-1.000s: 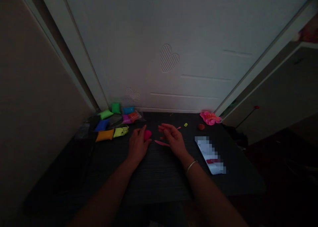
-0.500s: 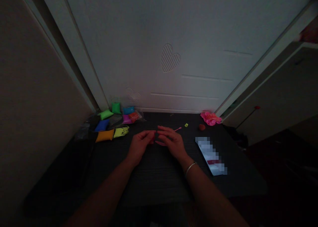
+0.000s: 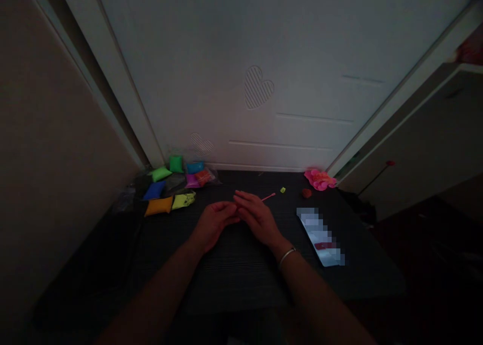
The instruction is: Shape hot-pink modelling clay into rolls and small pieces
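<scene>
My left hand is closed, thumb and fingers pinched together over the table's middle. A small lump of red modelling clay showed in its fingertips a moment ago; the fingers now hide it. My right hand meets those fingertips from the other side, its fingers stretched out and slanting over them. A metal bangle circles the right wrist. Behind the right hand lies a thin pink clay tool, partly covered. Past it are a small yellow-green piece and a reddish-brown ball.
Coloured clay packets, among them an orange packet and a blue packet, lie at the back left of the dark table. A phone with a blurred screen lies right. A pink petalled object sits at the back right, near the white panel.
My right hand has moved slightly left, its fingers now over my left fingertips. The red clay and a pink piece beneath the hands are now covered.
</scene>
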`<action>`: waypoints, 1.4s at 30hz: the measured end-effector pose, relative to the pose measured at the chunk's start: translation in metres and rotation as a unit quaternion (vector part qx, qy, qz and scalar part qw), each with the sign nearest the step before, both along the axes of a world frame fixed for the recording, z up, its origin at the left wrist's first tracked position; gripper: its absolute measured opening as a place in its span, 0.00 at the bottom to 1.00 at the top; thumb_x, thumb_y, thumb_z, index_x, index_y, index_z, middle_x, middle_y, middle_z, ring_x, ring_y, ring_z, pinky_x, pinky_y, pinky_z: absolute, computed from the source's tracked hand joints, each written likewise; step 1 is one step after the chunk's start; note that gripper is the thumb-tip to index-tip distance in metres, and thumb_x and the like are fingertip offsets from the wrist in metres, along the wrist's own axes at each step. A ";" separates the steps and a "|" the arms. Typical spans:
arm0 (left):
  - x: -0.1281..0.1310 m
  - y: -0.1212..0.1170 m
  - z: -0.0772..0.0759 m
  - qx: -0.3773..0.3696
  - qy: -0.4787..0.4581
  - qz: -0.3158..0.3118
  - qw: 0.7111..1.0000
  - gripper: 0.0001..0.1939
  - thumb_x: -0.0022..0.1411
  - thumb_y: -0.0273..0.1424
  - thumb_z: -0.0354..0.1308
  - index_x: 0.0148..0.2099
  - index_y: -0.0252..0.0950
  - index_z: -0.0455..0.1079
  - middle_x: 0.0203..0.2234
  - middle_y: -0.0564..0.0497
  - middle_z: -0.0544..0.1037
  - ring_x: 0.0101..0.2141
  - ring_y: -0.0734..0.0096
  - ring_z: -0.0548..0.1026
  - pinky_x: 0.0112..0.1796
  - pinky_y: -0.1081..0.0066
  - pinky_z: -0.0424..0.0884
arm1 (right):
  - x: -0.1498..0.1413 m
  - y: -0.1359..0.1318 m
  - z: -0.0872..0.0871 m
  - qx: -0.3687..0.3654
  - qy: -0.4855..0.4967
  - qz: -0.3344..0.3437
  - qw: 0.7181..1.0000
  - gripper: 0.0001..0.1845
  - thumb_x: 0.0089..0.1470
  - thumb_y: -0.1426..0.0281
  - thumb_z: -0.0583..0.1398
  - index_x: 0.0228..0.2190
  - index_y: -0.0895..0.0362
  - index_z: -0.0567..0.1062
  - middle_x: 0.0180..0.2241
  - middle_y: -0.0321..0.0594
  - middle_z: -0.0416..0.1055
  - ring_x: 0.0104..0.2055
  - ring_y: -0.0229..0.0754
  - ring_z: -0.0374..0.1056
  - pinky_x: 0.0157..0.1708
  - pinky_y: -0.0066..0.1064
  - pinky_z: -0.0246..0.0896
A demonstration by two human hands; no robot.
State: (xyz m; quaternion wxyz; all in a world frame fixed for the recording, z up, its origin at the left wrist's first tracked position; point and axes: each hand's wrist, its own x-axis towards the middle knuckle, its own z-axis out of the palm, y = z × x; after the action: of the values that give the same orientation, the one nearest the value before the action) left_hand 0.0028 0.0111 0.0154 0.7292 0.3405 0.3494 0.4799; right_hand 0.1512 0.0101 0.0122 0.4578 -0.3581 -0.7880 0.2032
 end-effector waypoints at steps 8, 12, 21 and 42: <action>0.002 -0.001 0.000 0.028 0.052 0.017 0.998 0.07 0.46 0.30 0.62 0.28 0.31 0.73 0.25 0.49 0.76 0.27 0.73 0.73 0.35 0.71 0.68 | 0.000 -0.001 0.000 0.012 0.018 -0.046 0.999 0.13 0.50 0.71 0.57 0.39 0.47 0.72 0.44 0.38 0.67 0.47 0.40 0.62 0.47 0.37 0.57; 0.004 -0.002 0.001 0.061 0.069 0.019 0.996 0.12 0.47 0.34 0.61 0.33 0.31 0.73 0.29 0.46 0.77 0.31 0.69 0.73 0.38 0.67 0.68 | 0.000 -0.002 0.000 0.009 0.016 -0.054 0.998 0.11 0.50 0.70 0.56 0.38 0.48 0.72 0.44 0.38 0.67 0.46 0.41 0.62 0.46 0.37 0.58; 0.002 -0.001 0.003 0.095 0.142 0.085 0.982 0.15 0.47 0.35 0.60 0.38 0.33 0.73 0.35 0.46 0.76 0.36 0.66 0.72 0.41 0.68 0.66 | 0.001 0.000 -0.002 0.010 0.064 -0.083 0.994 0.10 0.50 0.71 0.57 0.36 0.49 0.73 0.39 0.39 0.68 0.43 0.40 0.64 0.44 0.37 0.59; 0.005 0.000 -0.004 -0.004 -0.050 -0.003 0.999 0.05 0.49 0.28 0.60 0.28 0.31 0.70 0.25 0.51 0.74 0.29 0.75 0.72 0.38 0.70 0.68 | 0.001 0.000 -0.002 0.012 0.017 -0.048 0.999 0.11 0.51 0.71 0.56 0.37 0.49 0.72 0.42 0.39 0.67 0.45 0.40 0.62 0.46 0.35 0.58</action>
State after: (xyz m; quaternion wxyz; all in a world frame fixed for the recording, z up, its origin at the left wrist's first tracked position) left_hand 0.0077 0.0111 0.0112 0.7482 0.3141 0.3137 0.4930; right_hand 0.1518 0.0098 0.0101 0.4847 -0.3862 -0.7645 0.1775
